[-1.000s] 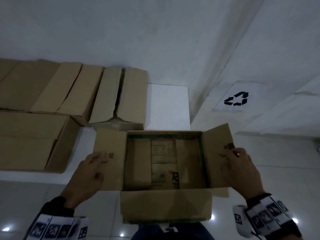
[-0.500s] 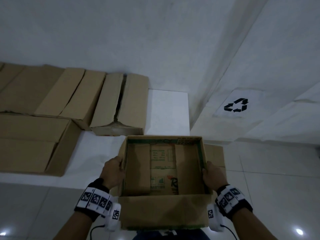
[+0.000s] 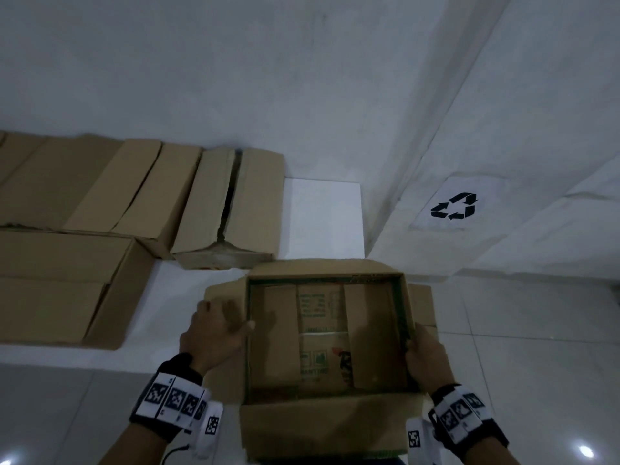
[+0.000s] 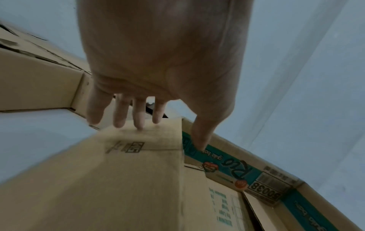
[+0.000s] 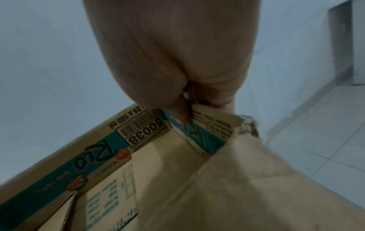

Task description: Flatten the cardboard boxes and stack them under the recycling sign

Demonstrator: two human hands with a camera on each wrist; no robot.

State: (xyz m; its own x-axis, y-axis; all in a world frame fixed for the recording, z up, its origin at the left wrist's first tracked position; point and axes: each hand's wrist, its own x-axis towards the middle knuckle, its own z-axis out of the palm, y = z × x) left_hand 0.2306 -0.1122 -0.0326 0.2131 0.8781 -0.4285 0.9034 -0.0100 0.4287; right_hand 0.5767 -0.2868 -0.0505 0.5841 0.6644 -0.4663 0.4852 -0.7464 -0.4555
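Observation:
An open brown cardboard box (image 3: 369,330) with teal print inside stands upright in front of me, its flaps turned outward. My left hand (image 3: 214,330) lies on the box's left flap (image 4: 128,179) with straight fingers (image 4: 138,118), and the thumb touches the teal inner wall. My right hand (image 3: 426,357) grips the right wall of the box (image 5: 256,179), fingers curled round its top edge and thumb inside. The black recycling sign (image 3: 454,206) is on the white wall to the right, above bare floor.
Several closed or flattened brown cartons (image 3: 235,203) lie in rows on a white raised platform (image 3: 322,216) to the left. A larger carton (image 3: 57,283) sits nearer on that side. Grey tiled floor (image 3: 536,330) lies below the sign.
A second ago both hands held the spread side flaps. They then gripped the box sides. Now the left hand has come up onto the left flap, which sticks out leftward.

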